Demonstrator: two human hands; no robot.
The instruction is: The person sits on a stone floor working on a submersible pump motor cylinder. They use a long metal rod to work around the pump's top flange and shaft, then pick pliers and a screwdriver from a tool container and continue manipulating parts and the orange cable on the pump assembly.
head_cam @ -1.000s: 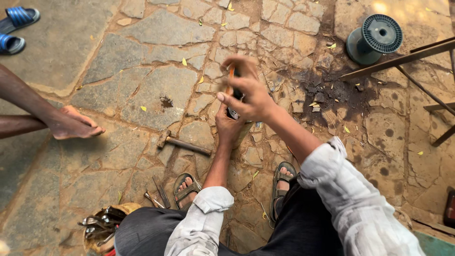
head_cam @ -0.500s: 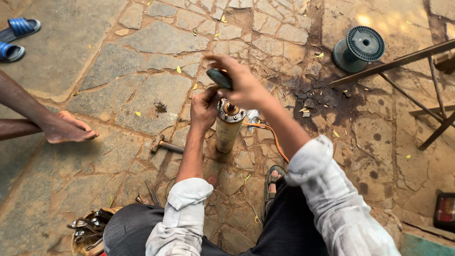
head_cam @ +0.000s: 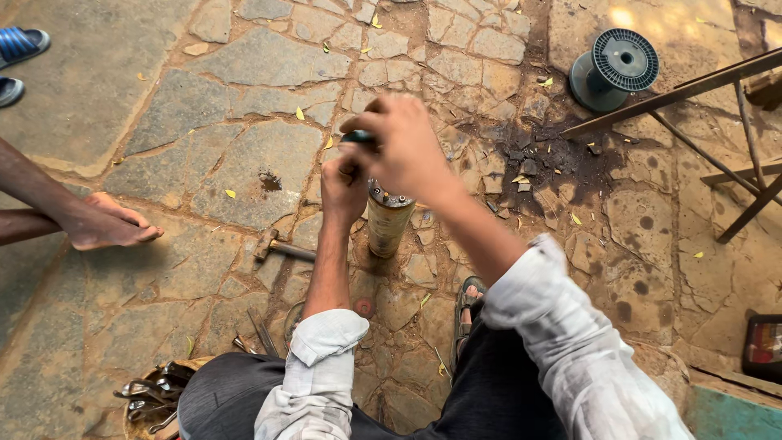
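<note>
Here, the right hand (head_cam: 405, 145) sits closed over the dark rounded handle (head_cam: 356, 137) of a tool, fingers wrapped on top of it; only a small part of the handle shows at the thumb side. The left hand (head_cam: 344, 189) is just below and beside the right, fist shut, knuckles toward the camera; what it grips is hidden by the right hand, and I cannot tell whether it holds the tool's shaft or the cylinder's top.

Directly under both hands stands a metal cylinder (head_cam: 387, 222), upright on the stone paving (head_cam: 244, 155), tan and dirty along its side, with a bolted silver cap at its upper end. The cap touches or nearly touches the underside of the right hand.

Left of the left forearm, near it, a hammer (head_cam: 281, 247) lies flat on the stones. Further toward the person's left knee, a basket of wrenches (head_cam: 155, 395) sits at the frame's lower edge. Well apart to the left, another person's bare foot (head_cam: 110, 226) rests on the paving, and 2 blue sandals (head_cam: 23, 45) lie beyond it.

Beyond the right hand, well apart, a dark green empty wire spool (head_cam: 615, 69) lies on its side. A rusty metal frame (head_cam: 717, 122) stands close to it. A dark oily stain (head_cam: 562, 159) spreads between the spool and the right hand.
</note>
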